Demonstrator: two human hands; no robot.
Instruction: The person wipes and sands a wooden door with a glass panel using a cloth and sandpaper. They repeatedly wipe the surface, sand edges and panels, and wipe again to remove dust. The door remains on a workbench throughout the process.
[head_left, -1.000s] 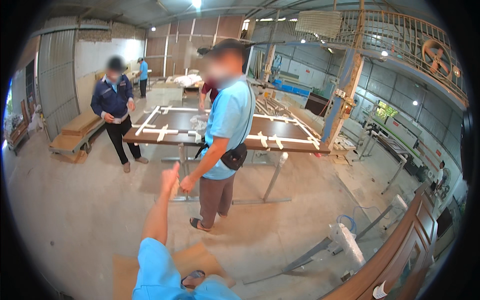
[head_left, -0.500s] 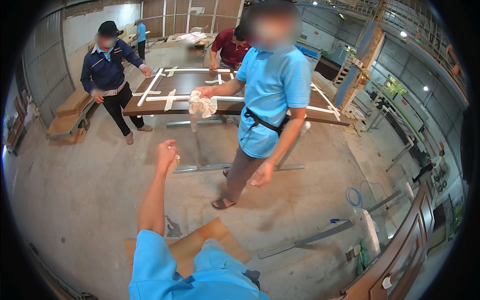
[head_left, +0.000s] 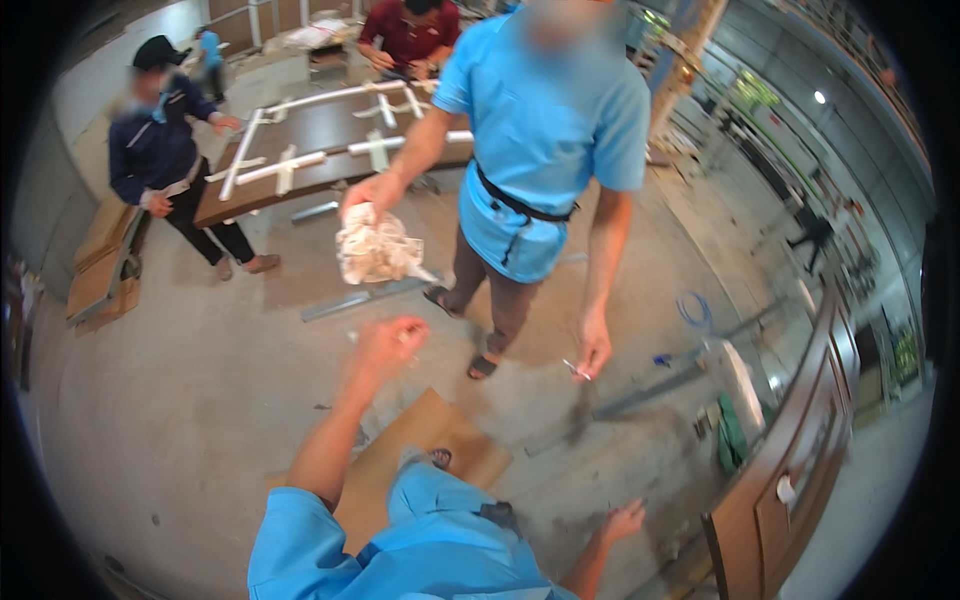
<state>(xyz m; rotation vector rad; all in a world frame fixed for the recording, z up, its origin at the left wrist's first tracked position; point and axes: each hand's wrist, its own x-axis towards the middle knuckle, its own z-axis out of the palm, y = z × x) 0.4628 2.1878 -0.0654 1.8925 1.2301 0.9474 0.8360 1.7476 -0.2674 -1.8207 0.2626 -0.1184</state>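
Observation:
My left hand (head_left: 385, 350) is raised in front of me, its fingers curled together; a small pale bit shows at them, too blurred to name. Low on the right is my right hand (head_left: 626, 520), its fingers smeared by motion. Facing me, a co-worker in a light-blue shirt (head_left: 545, 140) holds out a crumpled whitish cloth (head_left: 378, 248), just above and beyond my left hand, not touching it. That person's other hand (head_left: 592, 348) hangs lower, with a thin pale stick-like thing in its fingers.
Behind the co-worker, a brown panel (head_left: 335, 125) with white strips taped on rests on metal supports. A person in navy (head_left: 155, 150) and one in dark red (head_left: 410, 35) stand by it. Brown cardboard (head_left: 430, 430) lies at my feet; a wooden door (head_left: 790, 450) leans right.
The co-worker has come closer and holds the cloth out nearer to me. My left hand has shifted right in the view, toward the cloth. My right hand has come into view.

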